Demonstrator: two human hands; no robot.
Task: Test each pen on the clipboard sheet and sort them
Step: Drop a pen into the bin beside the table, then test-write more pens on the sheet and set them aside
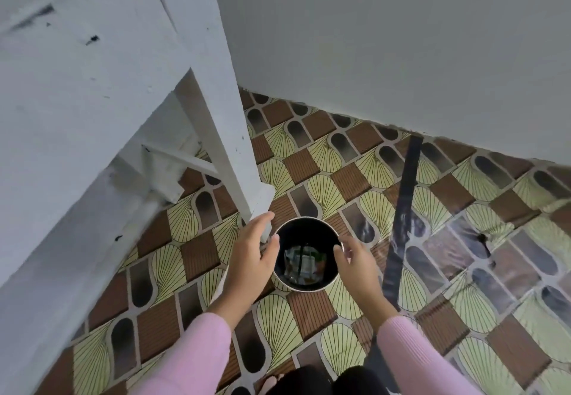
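Table point(77, 85): big and white, fills the upper left of the frame.
Table leg point(222, 135): white, runs down to the floor in the middle, just beside the left hand.
Floor point(324, 308): brown and yellow shapes, all over the lower part of the frame.
Left hand point(256, 249): in the lower middle, at the left side of the bin. Its fingers are spread and nearly straight. It holds nothing; the thumb is right by the rim.
Bin point(309, 289): round and black with a shiny rim, standing on the floor between the two hands.
Inside the bin: scraps of paper and one thin dark stick point(301, 258) standing up. It may be a pen; I cannot tell.
Pens and clipboard: none to be seen for sure anywhere in the frame.
Right hand point(355, 258): at the right side of the bin, fingers a little bent at the rim. I cannot tell if it has hold of the rim.
Black strip point(404, 197): long and dark, on the floor to the right.
Wall point(401, 39): plain grey, upper right.
How it will handle: the bin looks light and stiff, with smooth sides that could slip. Best held at the rim, one hand on each side. A pen would be thin, light and hard, and likes to roll, so pinch it in the middle.
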